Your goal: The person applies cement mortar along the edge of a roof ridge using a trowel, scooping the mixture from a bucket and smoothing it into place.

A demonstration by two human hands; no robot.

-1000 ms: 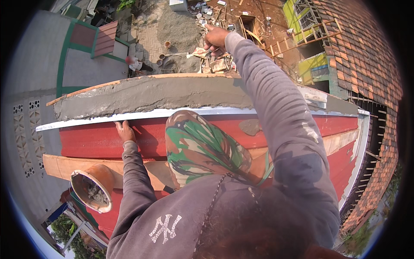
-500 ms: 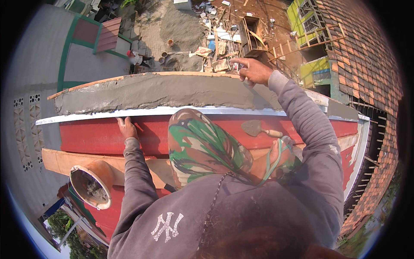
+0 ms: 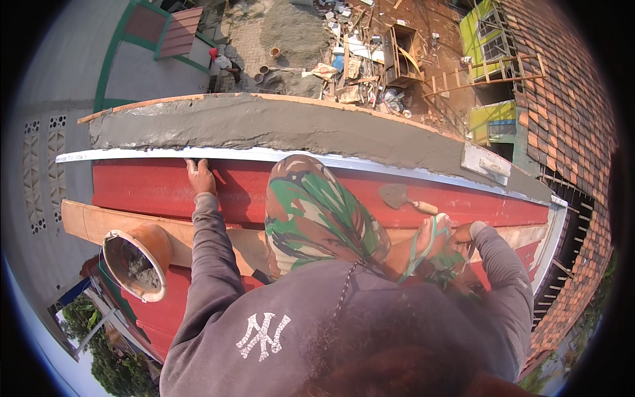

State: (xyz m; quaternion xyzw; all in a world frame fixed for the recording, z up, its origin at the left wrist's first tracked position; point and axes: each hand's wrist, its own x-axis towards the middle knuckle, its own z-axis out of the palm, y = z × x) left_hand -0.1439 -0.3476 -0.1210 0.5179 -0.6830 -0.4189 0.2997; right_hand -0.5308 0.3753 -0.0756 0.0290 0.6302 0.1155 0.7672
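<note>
A long pale aluminium straightedge [image 3: 251,153] lies along the lower edge of a band of wet grey mortar [image 3: 278,122]. My left hand [image 3: 201,177] grips the lower edge of this bar, fingers closed against it. Low on the right, my right hand [image 3: 465,237] is beside my sandalled foot [image 3: 431,237], over a wooden plank. Its fingers are mostly hidden, so I cannot tell what they hold. A pointing trowel [image 3: 397,196] with a wooden handle rests on the red roof surface. On the mortar's right part sits a flat pale plastering float [image 3: 486,163].
An orange bucket [image 3: 159,248] holding mortar hangs or stands tilted by the wooden plank [image 3: 86,221] at left. Beyond the mortar's edge is a drop to a yard with a debris pile [image 3: 357,59] and another person [image 3: 227,65]. Tiled roofing [image 3: 562,86] rises at right.
My right hand has drawn back from above the mortar to beside my foot, uncovering the float. My left hand stays at the straightedge. The view has shifted slightly.
</note>
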